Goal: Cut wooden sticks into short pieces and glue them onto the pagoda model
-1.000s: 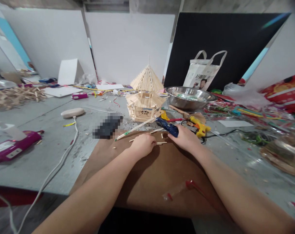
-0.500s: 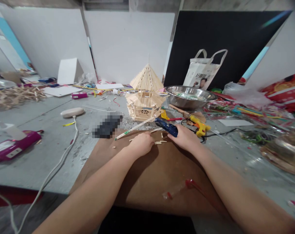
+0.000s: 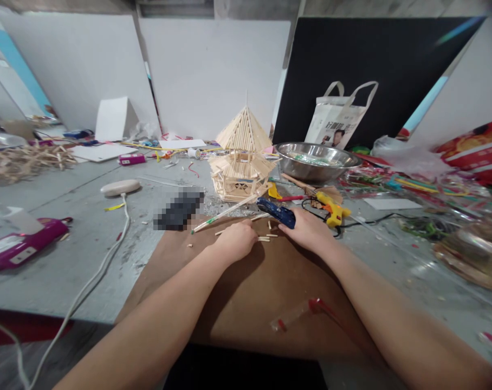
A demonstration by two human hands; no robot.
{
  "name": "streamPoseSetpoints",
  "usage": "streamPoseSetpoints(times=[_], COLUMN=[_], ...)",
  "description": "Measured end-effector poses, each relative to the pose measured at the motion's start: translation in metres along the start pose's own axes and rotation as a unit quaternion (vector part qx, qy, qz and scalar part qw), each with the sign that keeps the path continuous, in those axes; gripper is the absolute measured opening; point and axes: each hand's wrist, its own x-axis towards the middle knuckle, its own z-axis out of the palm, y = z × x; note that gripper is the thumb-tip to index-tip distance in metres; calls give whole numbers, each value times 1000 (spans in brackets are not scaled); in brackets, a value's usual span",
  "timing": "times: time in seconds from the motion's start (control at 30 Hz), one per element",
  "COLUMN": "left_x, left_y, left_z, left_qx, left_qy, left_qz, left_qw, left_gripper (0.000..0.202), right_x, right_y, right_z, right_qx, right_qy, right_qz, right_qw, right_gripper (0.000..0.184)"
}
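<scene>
My left hand (image 3: 238,241) is closed above the brown sheet, its fingertips turned down and out of sight. What it grips, if anything, is hidden. Short pale wooden sticks (image 3: 264,239) lie just right of its fingers, and a thin stick shows behind the hand. My right hand (image 3: 310,232) is wrapped round a dark blue hand tool (image 3: 276,212) whose front end points left and away from me. Beyond both hands stands a small pagoda model (image 3: 244,157) built of thin wooden sticks. A long pale rod (image 3: 224,212) with green marks slants in front of it.
Behind my right hand lies a yellow glue gun (image 3: 333,209) with a black cord. A metal bowl (image 3: 317,162) stands farther back. To the left are a blurred-out dark object (image 3: 179,210), a white cable (image 3: 103,265) and a purple device (image 3: 30,241). Brown sheet (image 3: 266,309) covers the table's front.
</scene>
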Motion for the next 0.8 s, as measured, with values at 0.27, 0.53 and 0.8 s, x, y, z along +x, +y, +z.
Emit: streamPoseSetpoints(times=[0.27, 0.53, 0.8], left_x=[-1, 0, 3], left_y=[0, -1, -7], left_z=[0, 0, 1], left_qx=[14, 0, -118], left_qy=[7, 11, 115], left_qz=[17, 25, 9], left_qw=[1000, 1000, 986], left_gripper=[33, 33, 28], right_x=[1, 0, 1], right_y=[1, 1, 2], right_z=[1, 2, 1], right_qx=[-5, -12, 18], right_qy=[3, 3, 41], right_qz=[-2, -7, 6], right_qw=[1000, 1000, 999], right_gripper=[42, 41, 45])
